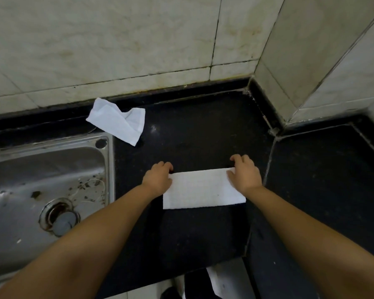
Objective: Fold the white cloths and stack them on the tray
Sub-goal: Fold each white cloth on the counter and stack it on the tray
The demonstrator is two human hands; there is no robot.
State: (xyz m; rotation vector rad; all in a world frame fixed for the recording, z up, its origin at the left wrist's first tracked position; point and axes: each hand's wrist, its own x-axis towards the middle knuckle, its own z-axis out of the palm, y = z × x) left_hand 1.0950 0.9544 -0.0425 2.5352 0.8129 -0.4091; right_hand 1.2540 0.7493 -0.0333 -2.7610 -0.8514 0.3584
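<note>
Both hands, left (158,176) and right (244,174), pinch the far corners of a folded white rectangular cloth (203,188) on the black stone table (192,130); uneven pulling would probably skew the fold.

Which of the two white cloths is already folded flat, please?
The cloth between both hands, a neat rectangle; the other cloth lies crumpled by the wall.

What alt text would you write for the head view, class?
Two hands, left hand and right hand, hold the ends of a folded white cloth on a black counter. A crumpled white cloth lies behind a steel sink.
</note>
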